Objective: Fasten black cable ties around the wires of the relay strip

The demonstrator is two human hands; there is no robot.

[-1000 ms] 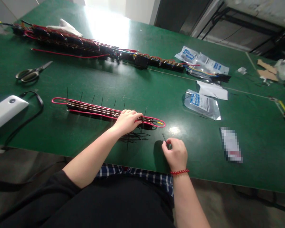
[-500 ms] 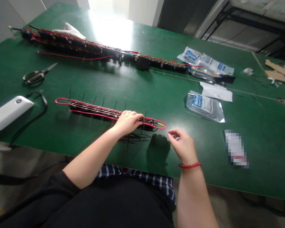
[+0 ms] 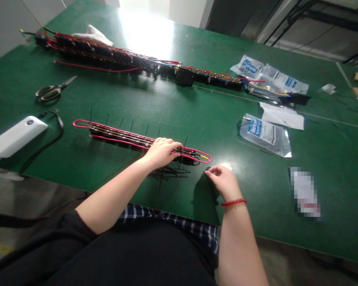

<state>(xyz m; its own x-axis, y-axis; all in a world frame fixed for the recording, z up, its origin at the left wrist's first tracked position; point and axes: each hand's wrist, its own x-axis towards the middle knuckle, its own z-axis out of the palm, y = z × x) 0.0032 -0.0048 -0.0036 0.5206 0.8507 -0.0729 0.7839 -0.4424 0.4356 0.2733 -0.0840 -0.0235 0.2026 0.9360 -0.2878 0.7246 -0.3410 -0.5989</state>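
Note:
A long black wiring assembly (image 3: 122, 136) with red wire looped at both ends lies on the green table, and thin black ties stick up along it. My left hand (image 3: 164, 151) lies over its right part, thumb and fingers wrapped round it. Just right of the assembly's end loop is my right hand (image 3: 222, 178), wearing a red bead bracelet. Its thumb and fingertips are pressed together; whatever is between them, if anything, is too small to name. A pile of loose black ties (image 3: 170, 173) lies below my left hand.
A longer wired assembly (image 3: 131, 61) stretches across the back. Scissors (image 3: 55, 90) and a white device (image 3: 16, 137) with a black strap lie at the left. Plastic bags (image 3: 265, 135), white paper (image 3: 295, 119) and a blurred packet (image 3: 304, 192) are at the right.
My right hand has moved slightly left and its fingertips have come together. My left hand stays on the assembly. The whole view has shifted a little.

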